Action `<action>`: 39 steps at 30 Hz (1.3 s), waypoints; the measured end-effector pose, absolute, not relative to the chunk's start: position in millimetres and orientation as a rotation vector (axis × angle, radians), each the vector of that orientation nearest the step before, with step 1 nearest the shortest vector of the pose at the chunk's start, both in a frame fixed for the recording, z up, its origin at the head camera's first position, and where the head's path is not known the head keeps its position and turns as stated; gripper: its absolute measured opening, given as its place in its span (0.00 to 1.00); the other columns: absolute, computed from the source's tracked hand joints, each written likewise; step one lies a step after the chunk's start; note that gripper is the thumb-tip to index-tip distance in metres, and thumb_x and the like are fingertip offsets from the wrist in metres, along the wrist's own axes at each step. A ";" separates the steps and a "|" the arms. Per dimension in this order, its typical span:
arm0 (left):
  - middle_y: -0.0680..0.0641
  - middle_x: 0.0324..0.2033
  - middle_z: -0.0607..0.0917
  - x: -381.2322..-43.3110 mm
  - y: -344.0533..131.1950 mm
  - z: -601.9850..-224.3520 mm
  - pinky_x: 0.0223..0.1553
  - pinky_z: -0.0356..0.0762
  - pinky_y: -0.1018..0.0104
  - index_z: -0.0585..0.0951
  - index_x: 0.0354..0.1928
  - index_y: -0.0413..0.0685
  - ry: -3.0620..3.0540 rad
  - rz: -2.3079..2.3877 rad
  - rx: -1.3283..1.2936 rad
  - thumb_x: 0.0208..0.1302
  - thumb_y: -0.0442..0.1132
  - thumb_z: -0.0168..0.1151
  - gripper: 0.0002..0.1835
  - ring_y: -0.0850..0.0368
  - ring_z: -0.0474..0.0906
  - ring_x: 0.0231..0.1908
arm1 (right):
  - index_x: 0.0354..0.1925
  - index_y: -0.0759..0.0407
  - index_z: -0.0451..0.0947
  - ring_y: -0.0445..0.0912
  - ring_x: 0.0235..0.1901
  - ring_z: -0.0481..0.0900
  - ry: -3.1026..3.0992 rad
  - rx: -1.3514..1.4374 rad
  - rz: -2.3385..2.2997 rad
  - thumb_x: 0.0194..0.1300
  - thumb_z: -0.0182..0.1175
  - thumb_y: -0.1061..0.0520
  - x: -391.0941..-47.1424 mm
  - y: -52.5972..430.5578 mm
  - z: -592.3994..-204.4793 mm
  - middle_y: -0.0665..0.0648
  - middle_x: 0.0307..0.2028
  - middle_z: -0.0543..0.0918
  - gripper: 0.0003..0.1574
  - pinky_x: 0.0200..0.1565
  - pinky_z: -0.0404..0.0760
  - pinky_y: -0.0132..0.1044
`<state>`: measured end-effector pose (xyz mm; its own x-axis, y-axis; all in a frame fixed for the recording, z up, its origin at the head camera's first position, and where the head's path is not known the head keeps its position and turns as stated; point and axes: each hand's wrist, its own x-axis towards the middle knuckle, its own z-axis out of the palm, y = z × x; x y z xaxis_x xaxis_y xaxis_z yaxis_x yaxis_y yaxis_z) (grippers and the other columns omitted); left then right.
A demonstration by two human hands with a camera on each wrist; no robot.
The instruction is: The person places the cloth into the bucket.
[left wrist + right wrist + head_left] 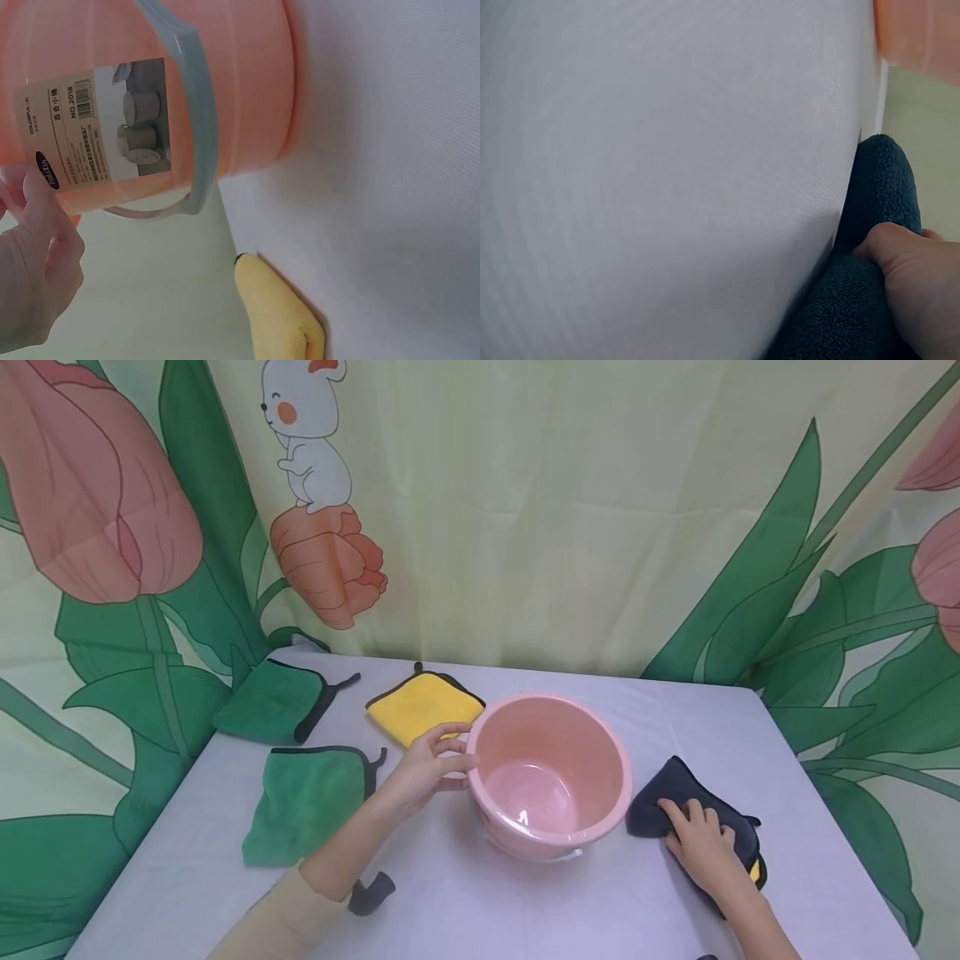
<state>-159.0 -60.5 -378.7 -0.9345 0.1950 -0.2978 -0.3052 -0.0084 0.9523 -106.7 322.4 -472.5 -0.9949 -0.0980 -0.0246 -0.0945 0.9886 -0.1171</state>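
Note:
A pink bucket [551,839] with a pale handle [199,112] stands on the table. My left hand [431,768] holds its left rim, fingers bent against the outside. Close up in the left wrist view, the left hand [37,262] overlaps the corner of the printed label [90,124]. To the right of the bucket, my right hand [701,847] grips a dark, folded cloth [678,781] with a bit of yellow at its edge. The thumb sinks into a fold of the dark cloth [885,180] in the right wrist view.
A folded yellow cloth [420,702] lies behind the left hand. Two green cloths, a darker one [270,702] at the back and a lighter one [307,802] nearer, lie on the left. A printed curtain [525,527] hangs behind the white-covered table [600,910].

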 end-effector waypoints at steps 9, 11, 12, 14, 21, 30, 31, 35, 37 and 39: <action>0.42 0.40 0.78 -159.7 -61.6 -377.9 0.38 0.80 0.60 0.70 0.58 0.48 1.926 2.009 -0.122 0.52 0.33 0.66 0.29 0.54 0.79 0.35 | 0.54 0.58 0.67 0.64 0.40 0.65 3.163 -0.184 -0.204 0.56 0.60 0.61 -103.8 324.1 -464.1 0.69 0.39 0.67 0.26 0.37 0.63 0.64; 0.42 0.40 0.78 -159.5 -61.4 -377.9 0.38 0.80 0.60 0.70 0.58 0.47 1.923 2.008 -0.116 0.52 0.33 0.66 0.29 0.54 0.79 0.35 | 0.53 0.57 0.68 0.63 0.39 0.65 3.192 -0.195 -0.201 0.56 0.60 0.61 -102.5 323.3 -460.3 0.68 0.38 0.67 0.25 0.36 0.64 0.63; 0.42 0.40 0.77 -159.4 -61.3 -377.6 0.38 0.80 0.60 0.69 0.58 0.47 1.919 2.008 -0.112 0.52 0.33 0.66 0.29 0.54 0.79 0.35 | 0.52 0.57 0.69 0.63 0.39 0.65 3.210 -0.204 -0.205 0.56 0.60 0.61 -102.0 322.5 -458.0 0.67 0.37 0.67 0.24 0.36 0.64 0.62; 0.42 0.40 0.77 -159.5 -61.1 -377.7 0.39 0.80 0.61 0.69 0.59 0.47 1.916 2.006 -0.112 0.53 0.34 0.66 0.29 0.54 0.79 0.36 | 0.51 0.57 0.70 0.62 0.38 0.65 3.251 -0.228 -0.219 0.55 0.61 0.61 -101.8 321.0 -453.5 0.66 0.36 0.67 0.23 0.35 0.63 0.62; 0.41 0.40 0.77 -160.3 -60.9 -376.9 0.38 0.80 0.60 0.69 0.58 0.48 1.906 2.009 -0.112 0.53 0.32 0.65 0.29 0.53 0.78 0.36 | 0.48 0.56 0.70 0.63 0.37 0.66 3.381 -0.349 -0.216 0.51 0.64 0.62 -106.1 316.1 -433.5 0.68 0.37 0.68 0.24 0.35 0.64 0.63; 0.42 0.41 0.77 -160.4 -61.3 -376.1 0.38 0.80 0.60 0.70 0.58 0.48 1.913 1.997 -0.139 0.53 0.32 0.65 0.28 0.53 0.78 0.35 | 0.49 0.57 0.71 0.64 0.38 0.65 3.402 -0.481 -0.165 0.49 0.65 0.63 -115.4 305.2 -388.7 0.70 0.38 0.67 0.26 0.36 0.64 0.62; 0.42 0.40 0.77 -160.4 -61.4 -376.2 0.38 0.80 0.60 0.70 0.58 0.48 1.912 1.999 -0.140 0.53 0.31 0.65 0.28 0.53 0.78 0.35 | 0.49 0.57 0.71 0.64 0.38 0.65 3.409 -0.503 -0.158 0.49 0.65 0.63 -116.3 304.0 -383.7 0.70 0.38 0.67 0.26 0.36 0.64 0.62; 0.42 0.41 0.77 -160.5 -61.7 -376.7 0.38 0.80 0.60 0.70 0.57 0.47 1.911 1.998 -0.139 0.53 0.31 0.64 0.28 0.53 0.78 0.35 | 0.49 0.56 0.70 0.63 0.39 0.64 3.437 -0.604 -0.161 0.51 0.65 0.61 -118.7 298.9 -366.9 0.69 0.38 0.67 0.26 0.37 0.65 0.61; 0.41 0.41 0.77 -160.7 -61.8 -376.8 0.38 0.80 0.61 0.70 0.57 0.47 1.910 1.996 -0.134 0.54 0.31 0.64 0.27 0.54 0.79 0.35 | 0.50 0.55 0.71 0.63 0.39 0.64 3.447 -0.661 -0.165 0.57 0.63 0.57 -119.3 296.4 -360.6 0.69 0.39 0.67 0.22 0.38 0.65 0.60; 0.41 0.41 0.77 -161.0 -61.9 -376.8 0.38 0.80 0.61 0.69 0.57 0.46 1.907 1.997 -0.128 0.54 0.31 0.64 0.27 0.54 0.79 0.35 | 0.50 0.55 0.71 0.63 0.39 0.64 3.454 -0.723 -0.166 0.64 0.53 0.47 -120.3 293.7 -355.8 0.69 0.39 0.68 0.20 0.38 0.65 0.60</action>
